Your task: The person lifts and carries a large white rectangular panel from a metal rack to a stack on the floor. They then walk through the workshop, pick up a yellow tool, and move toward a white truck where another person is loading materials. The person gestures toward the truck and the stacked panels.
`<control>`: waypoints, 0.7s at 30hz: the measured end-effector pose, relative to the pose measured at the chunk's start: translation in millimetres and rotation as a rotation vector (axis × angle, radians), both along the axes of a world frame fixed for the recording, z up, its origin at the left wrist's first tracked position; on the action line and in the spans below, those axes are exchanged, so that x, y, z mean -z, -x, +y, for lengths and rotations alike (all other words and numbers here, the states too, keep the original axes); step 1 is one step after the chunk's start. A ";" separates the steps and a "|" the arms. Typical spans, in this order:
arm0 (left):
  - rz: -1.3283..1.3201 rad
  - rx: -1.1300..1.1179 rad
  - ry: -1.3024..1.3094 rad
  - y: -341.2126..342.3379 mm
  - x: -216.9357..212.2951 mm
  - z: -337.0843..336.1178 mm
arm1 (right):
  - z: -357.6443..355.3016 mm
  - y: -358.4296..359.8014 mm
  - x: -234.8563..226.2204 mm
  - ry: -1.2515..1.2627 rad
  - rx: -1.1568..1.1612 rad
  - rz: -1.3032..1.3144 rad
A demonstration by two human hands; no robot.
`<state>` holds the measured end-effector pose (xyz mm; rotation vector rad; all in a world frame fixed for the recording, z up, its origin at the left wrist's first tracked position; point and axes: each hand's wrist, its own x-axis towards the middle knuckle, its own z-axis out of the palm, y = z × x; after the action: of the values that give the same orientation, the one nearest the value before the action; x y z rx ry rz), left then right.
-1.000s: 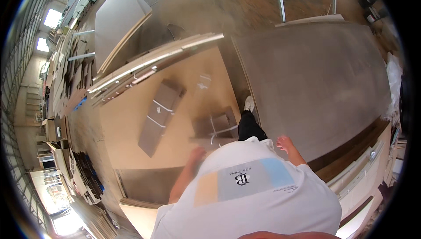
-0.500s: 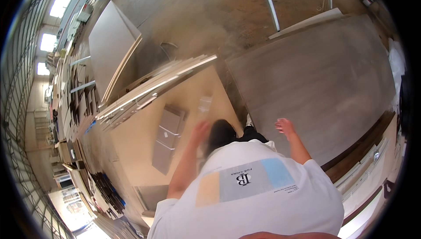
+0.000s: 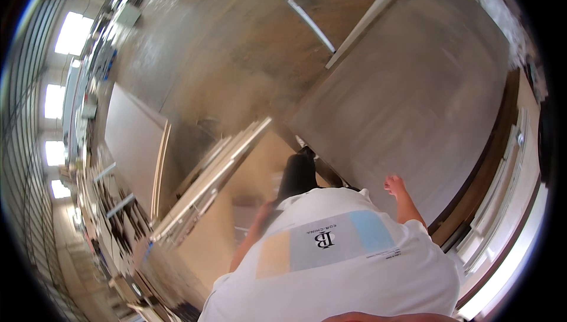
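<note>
My right hand (image 3: 394, 185) hangs over the near part of a large grey-brown board (image 3: 407, 91), apart from it as far as I can judge. Its fingers are loosely bent and nothing shows in them. My left hand (image 3: 266, 211) is low at my left side, smeared by motion, beside my dark-clothed leg (image 3: 297, 175). Whether it holds anything is hidden by the blur. Below and left of it lies a tan board (image 3: 209, 236), with a smaller grey-brown piece (image 3: 243, 215) on it, partly covered by my arm.
A stack of long pale strips (image 3: 215, 177) lies along the tan board's far edge. Beyond it, large pale panels (image 3: 133, 145) lean at the left. A metal frame (image 3: 310, 23) stands on the concrete floor (image 3: 230, 44) ahead. White plastic wrapping (image 3: 499, 20) and stacked boards (image 3: 496, 174) line the right.
The view has turned left and moved forward; the strips and leaning panels sit lower. My left arm has swung back toward my body. My right hand's fingers, spread before, are more bent.
</note>
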<state>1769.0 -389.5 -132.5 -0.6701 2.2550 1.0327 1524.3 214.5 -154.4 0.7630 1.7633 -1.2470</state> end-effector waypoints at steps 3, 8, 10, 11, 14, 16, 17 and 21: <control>-0.043 -0.196 -0.465 78.3 10.3 -46.7 | -37.3 -1.8 9.3 -0.039 0.082 0.002; -0.180 0.243 -0.202 235.3 15.5 -100.8 | -107.9 -6.4 55.0 -0.053 0.195 0.007; -0.060 0.351 -0.206 285.9 54.3 -144.6 | -163.8 -1.5 37.0 -0.010 0.188 -0.022; -0.016 0.337 -0.247 304.9 72.9 -166.7 | -189.3 -0.6 23.7 0.002 0.159 -0.048; 0.064 0.158 -0.263 353.3 105.9 -194.3 | -262.1 33.9 -44.0 0.001 0.064 -0.041; -0.110 -0.095 -0.380 388.3 57.0 -179.6 | -272.2 33.0 -60.5 -0.015 0.159 -0.042; -0.149 -0.097 -0.385 390.7 50.9 -178.4 | -275.6 34.5 -68.5 -0.016 0.205 -0.035; -0.253 -0.004 -0.347 378.6 42.6 -186.6 | -274.5 40.3 -85.8 -0.149 0.283 -0.126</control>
<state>1390.5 -576.1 -175.2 -0.6159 1.8029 1.2283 1484.0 -60.0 -68.6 1.1846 1.7003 -1.2279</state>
